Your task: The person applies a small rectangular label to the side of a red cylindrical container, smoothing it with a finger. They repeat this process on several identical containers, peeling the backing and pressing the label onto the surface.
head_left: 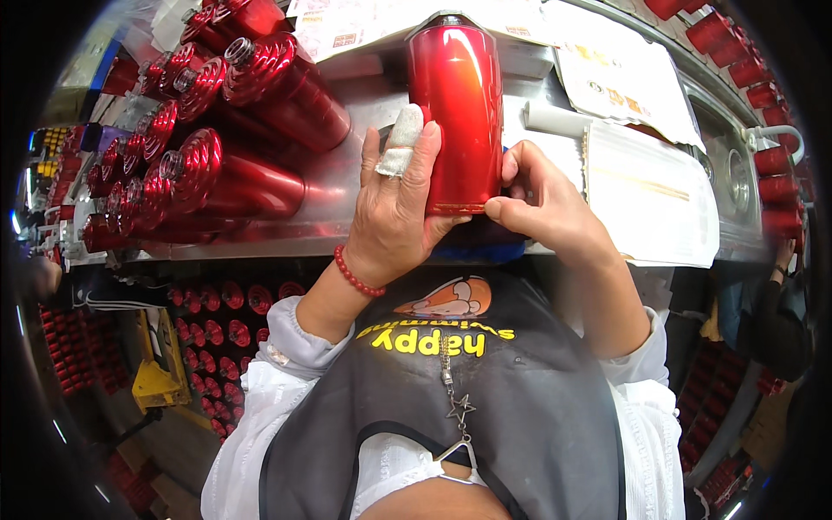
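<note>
A glossy red bottle with a dark neck at its far end lies in front of me, its base toward me. Along its base edge runs a thin gold-patterned band. My left hand grips the bottle's left side, thumb against the wall; one finger wears a whitish wrap. At the lower right corner my right hand has its thumb tip on the band, with the other fingers curled against the bottle's side. Whether those fingers pinch a loose end of the band is hidden.
Several similar red bottles stand crowded at the left of the metal table. Printed sheets and a stack of white strips lie to the right. Racks of red bottles and a yellow pallet jack are below left. A person's arm shows far right.
</note>
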The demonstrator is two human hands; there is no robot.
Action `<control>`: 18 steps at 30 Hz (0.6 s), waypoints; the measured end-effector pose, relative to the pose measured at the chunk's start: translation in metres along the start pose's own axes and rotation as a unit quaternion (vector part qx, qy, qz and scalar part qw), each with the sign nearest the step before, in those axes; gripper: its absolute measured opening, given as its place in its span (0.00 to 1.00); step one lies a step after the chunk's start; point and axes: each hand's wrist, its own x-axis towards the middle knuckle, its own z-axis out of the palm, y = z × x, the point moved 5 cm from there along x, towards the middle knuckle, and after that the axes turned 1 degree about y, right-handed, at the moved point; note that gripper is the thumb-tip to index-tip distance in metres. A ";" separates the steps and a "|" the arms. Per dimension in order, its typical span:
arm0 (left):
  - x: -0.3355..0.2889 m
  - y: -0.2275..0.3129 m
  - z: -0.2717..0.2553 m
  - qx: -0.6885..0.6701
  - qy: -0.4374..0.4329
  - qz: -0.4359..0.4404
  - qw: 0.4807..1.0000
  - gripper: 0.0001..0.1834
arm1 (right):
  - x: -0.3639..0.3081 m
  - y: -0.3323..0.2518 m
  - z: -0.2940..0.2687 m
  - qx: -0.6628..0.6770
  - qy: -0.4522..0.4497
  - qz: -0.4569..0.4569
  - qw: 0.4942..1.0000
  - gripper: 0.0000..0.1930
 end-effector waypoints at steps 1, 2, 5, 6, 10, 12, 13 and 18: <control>-0.001 0.000 0.000 0.000 -0.002 -0.002 1.000 0.51 | 0.000 0.001 -0.001 -0.021 0.008 0.013 1.000 0.17; -0.002 0.001 0.000 0.000 -0.003 -0.004 1.000 0.51 | 0.000 0.005 -0.001 0.002 0.002 -0.003 1.000 0.17; -0.003 -0.002 0.002 -0.005 -0.001 -0.007 1.000 0.51 | 0.000 0.010 -0.004 0.040 -0.008 -0.040 0.998 0.18; -0.005 -0.002 0.002 -0.006 -0.003 -0.010 1.000 0.51 | -0.002 0.006 -0.001 0.037 -0.009 -0.042 0.998 0.18; -0.010 -0.005 0.004 0.016 -0.024 -0.016 0.999 0.50 | 0.000 0.001 0.000 -0.037 0.007 -0.019 0.999 0.19; -0.009 -0.004 0.003 0.020 -0.024 -0.008 0.999 0.50 | -0.001 0.007 -0.002 0.016 -0.011 -0.028 0.999 0.19; -0.008 -0.004 0.003 0.017 -0.020 -0.009 1.000 0.50 | -0.002 0.007 -0.002 0.041 -0.020 -0.033 0.998 0.19; -0.011 -0.007 0.004 0.010 -0.021 -0.022 0.999 0.50 | -0.001 0.001 0.000 0.022 -0.026 -0.037 0.999 0.16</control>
